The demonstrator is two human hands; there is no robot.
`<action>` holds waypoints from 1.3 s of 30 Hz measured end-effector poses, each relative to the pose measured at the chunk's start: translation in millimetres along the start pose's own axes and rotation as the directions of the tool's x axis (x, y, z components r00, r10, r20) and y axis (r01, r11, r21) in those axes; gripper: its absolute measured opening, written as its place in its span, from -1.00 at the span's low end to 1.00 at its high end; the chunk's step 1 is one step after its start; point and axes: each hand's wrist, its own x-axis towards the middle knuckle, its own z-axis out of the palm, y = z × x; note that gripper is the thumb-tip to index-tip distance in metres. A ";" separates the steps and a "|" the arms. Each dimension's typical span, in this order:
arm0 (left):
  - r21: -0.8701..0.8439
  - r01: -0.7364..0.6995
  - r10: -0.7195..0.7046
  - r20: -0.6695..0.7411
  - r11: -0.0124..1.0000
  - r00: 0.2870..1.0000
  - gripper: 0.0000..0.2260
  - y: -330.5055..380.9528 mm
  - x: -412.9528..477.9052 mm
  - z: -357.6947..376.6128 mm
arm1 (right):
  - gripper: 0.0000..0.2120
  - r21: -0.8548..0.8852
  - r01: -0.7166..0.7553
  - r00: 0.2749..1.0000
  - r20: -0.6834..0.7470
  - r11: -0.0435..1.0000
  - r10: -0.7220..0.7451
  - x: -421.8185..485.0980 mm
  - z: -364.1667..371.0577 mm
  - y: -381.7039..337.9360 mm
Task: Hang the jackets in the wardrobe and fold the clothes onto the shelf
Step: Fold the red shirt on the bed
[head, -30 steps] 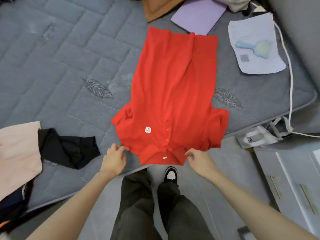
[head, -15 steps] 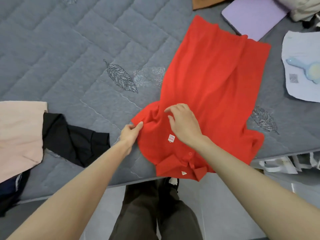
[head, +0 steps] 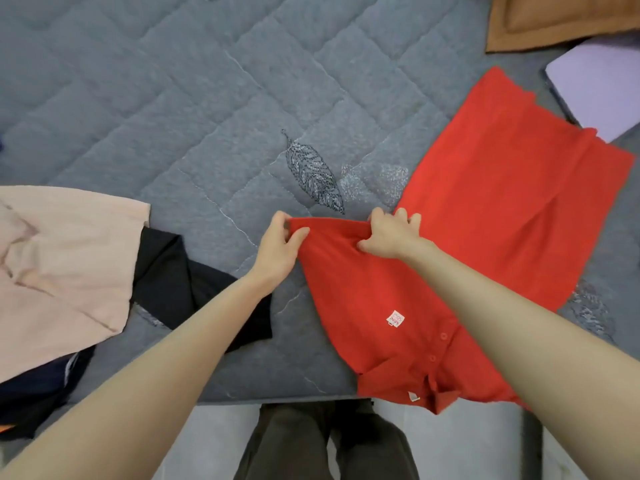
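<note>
While the red shirt (head: 485, 216) lies spread on the grey mattress (head: 173, 98), collar at the near edge, the left hand (head: 278, 247) pinches the tip of its sleeve; the right hand (head: 391, 233) grips the same sleeve nearer the body; pink (head: 59, 258) and black garments (head: 187, 285) lie to the left.
</note>
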 end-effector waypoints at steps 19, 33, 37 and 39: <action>0.017 -0.081 0.082 -0.024 0.997 0.996 -0.79 25.7 -62.6 39.5 | -0.68 0.558 0.291 0.907 -0.420 0.777 -0.038 -20.4 -7.3 32.2; 0.615 -0.264 -0.017 0.412 0.743 0.911 -0.89 6.9 -129.6 185.4 | -0.73 0.731 0.066 0.801 -0.445 0.679 0.400 -104.9 88.8 218.2; 0.582 -0.346 0.018 0.494 0.736 0.869 -0.86 4.1 -156.0 253.1 | -0.71 0.809 -0.106 0.721 -0.338 0.579 0.605 -137.0 138.7 283.5; 0.560 -0.392 0.036 0.541 0.729 0.840 -0.83 -2.3 -171.1 288.5 | -0.70 0.854 -0.133 0.698 -0.279 0.502 0.659 -149.7 161.1 312.8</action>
